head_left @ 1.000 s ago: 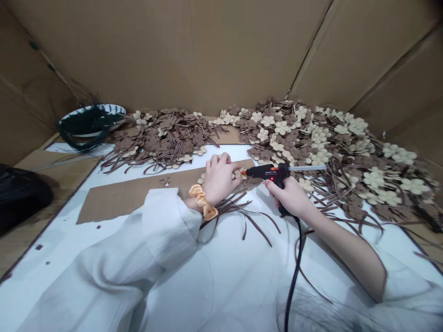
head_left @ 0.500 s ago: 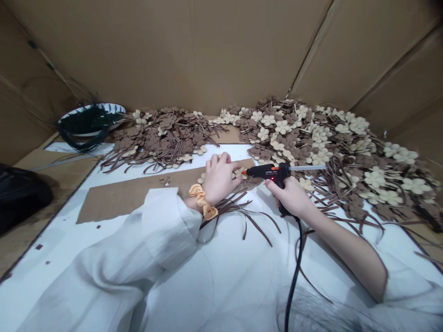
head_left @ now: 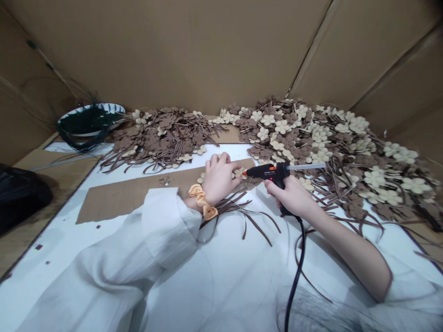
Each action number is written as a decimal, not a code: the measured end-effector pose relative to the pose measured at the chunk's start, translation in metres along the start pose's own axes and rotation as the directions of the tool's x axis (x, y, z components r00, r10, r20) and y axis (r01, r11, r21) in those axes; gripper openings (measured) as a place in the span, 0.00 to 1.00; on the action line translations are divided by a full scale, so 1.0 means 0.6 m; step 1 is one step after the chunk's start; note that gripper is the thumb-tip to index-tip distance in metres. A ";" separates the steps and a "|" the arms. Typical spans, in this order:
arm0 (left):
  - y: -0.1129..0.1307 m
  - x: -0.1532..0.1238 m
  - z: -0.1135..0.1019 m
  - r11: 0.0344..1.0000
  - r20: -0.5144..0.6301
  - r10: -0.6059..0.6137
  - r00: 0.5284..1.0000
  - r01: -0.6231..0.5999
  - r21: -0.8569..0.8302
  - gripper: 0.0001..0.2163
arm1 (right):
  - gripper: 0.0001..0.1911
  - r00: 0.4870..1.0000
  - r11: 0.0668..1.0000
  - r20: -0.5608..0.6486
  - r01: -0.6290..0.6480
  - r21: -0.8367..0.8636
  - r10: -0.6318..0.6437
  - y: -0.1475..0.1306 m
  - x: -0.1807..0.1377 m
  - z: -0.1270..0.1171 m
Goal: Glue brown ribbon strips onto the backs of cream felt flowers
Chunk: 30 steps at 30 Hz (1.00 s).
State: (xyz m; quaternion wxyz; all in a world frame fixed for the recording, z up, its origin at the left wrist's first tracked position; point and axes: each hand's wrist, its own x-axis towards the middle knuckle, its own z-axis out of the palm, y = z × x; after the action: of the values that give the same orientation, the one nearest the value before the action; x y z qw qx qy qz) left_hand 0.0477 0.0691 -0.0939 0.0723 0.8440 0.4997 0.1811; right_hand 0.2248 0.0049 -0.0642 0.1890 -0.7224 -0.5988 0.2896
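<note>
My right hand [head_left: 290,196] grips a black hot glue gun [head_left: 270,171] with an orange tip and a clear glue stick at its back. The nozzle points left at a cream felt flower [head_left: 238,173] lying on a strip of brown cardboard [head_left: 131,196]. My left hand [head_left: 218,177] is curled, its fingers pressed on that flower beside the nozzle. An orange scrunchie [head_left: 202,202] sits on my left wrist. Thin brown strips [head_left: 249,214] lie under and between my wrists. The gun's black cord [head_left: 295,281] runs down toward me.
Heaps of brown and cream felt flowers lie at the back middle [head_left: 162,136] and across the right [head_left: 332,147]. A plate holding a dark coil [head_left: 88,122] stands at back left. Cardboard walls [head_left: 207,50] enclose the white work surface [head_left: 69,249]. A black object [head_left: 17,193] is at left.
The glue gun and my right hand have shifted very slightly. My left hand has stayed where it was on the flower.
</note>
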 end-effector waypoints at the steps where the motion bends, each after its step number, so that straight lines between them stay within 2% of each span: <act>1: 0.000 0.000 0.000 1.000 0.001 0.001 1.000 -0.001 0.001 0.13 | 0.16 1.000 1.000 0.005 0.002 -0.021 -0.002 -0.003 -0.001 -0.002; 8: 0.004 -0.001 0.003 1.000 0.005 -0.006 1.000 0.006 0.003 0.13 | 0.17 1.000 0.996 0.009 0.015 -0.084 -0.014 -0.009 -0.008 -0.023; 10: 0.005 0.001 -0.006 1.000 0.032 -0.022 0.999 0.023 -0.020 0.15 | 0.16 1.000 1.000 -0.016 -0.004 -0.010 0.003 -0.009 -0.014 -0.032; 13: -0.007 0.014 -0.040 0.994 0.075 -0.059 0.995 0.065 -0.087 0.20 | 0.15 0.992 0.982 -0.124 0.006 0.189 0.018 -0.013 -0.029 -0.044; 16: -0.044 0.032 -0.083 0.989 0.036 -0.100 0.994 0.103 -0.102 0.18 | 0.13 0.982 0.935 -0.187 0.070 0.348 -0.004 -0.020 -0.041 -0.048; 18: -0.073 0.042 -0.098 0.989 0.073 -0.125 0.990 0.130 -0.070 0.16 | 0.13 0.982 0.912 -0.188 0.087 0.400 -0.012 -0.023 -0.044 -0.047; 22: -0.114 0.052 -0.079 0.995 0.184 -0.099 0.978 0.099 0.011 0.20 | 0.11 0.982 0.881 -0.189 0.098 0.463 -0.010 -0.022 -0.042 -0.042; 26: -0.123 0.058 -0.046 1.000 0.252 -0.023 0.968 0.027 -0.013 0.22 | 0.11 0.974 0.820 -0.220 0.167 0.548 -0.051 -0.017 -0.039 -0.037; 30: -0.126 0.066 -0.041 0.997 0.274 0.044 0.961 -0.026 -0.068 0.18 | 0.11 0.965 0.778 -0.250 0.215 0.591 -0.076 -0.014 -0.039 -0.034</act>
State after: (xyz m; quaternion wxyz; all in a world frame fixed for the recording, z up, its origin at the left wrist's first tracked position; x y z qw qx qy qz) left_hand -0.0065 0.1390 -0.0848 0.1648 0.8669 0.4637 0.0793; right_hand 0.2290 -0.0148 -0.0390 0.4975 -0.5999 -0.5029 0.3737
